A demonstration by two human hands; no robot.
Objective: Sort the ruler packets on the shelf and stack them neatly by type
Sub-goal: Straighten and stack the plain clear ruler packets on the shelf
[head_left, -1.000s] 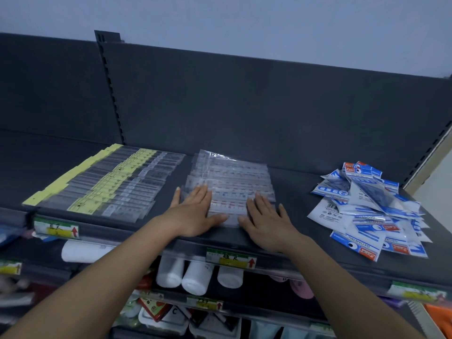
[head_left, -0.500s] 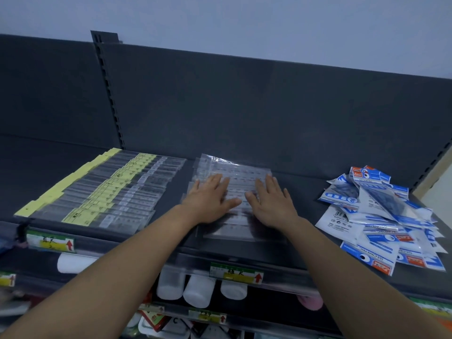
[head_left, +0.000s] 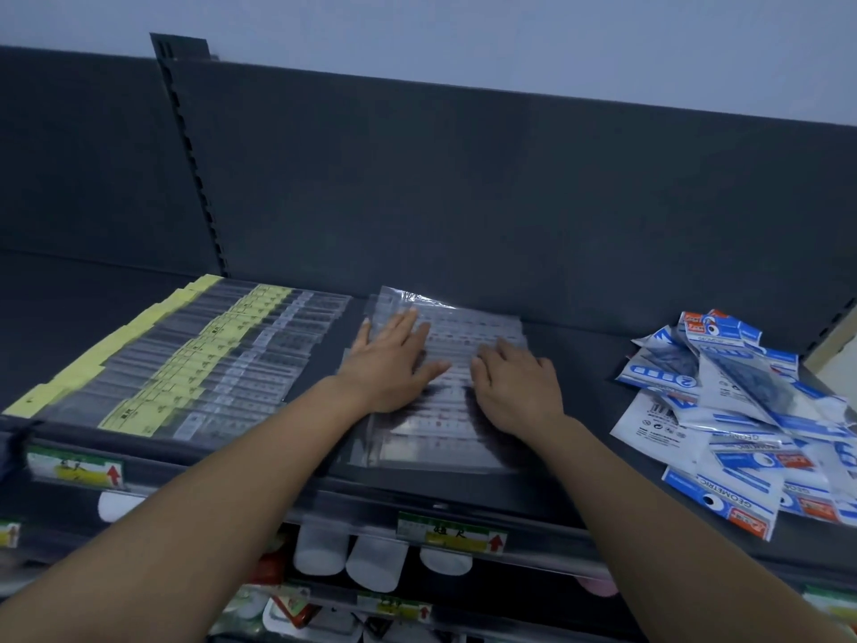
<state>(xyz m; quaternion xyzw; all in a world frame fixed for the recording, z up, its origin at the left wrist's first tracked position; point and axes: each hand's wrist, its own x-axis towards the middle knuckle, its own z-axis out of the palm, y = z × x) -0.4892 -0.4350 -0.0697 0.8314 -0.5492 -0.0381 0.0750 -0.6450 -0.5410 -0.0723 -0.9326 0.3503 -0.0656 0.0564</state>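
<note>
Clear ruler packets (head_left: 431, 424) flat, fanned, mid-shelf (head_left: 579, 364).

My left hand (head_left: 394, 364) lies flat, fingers spread, on the stack of clear ruler packets (head_left: 431, 450) on the dark shelf (head_left: 579, 359). My right hand (head_left: 514, 387) presses the same stack just beside it. Yellow-labelled packets (head_left: 185, 364) lie in a row to the left, and blue-and-white packets (head_left: 751, 410) in a loose heap to the right.

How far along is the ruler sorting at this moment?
Done: the yellow-labelled packets lie in a neat row on the left. In hand: the left hand and right hand press flat on the clear middle stack. Remaining: the blue-and-white packets on the right are a loose heap.
</note>
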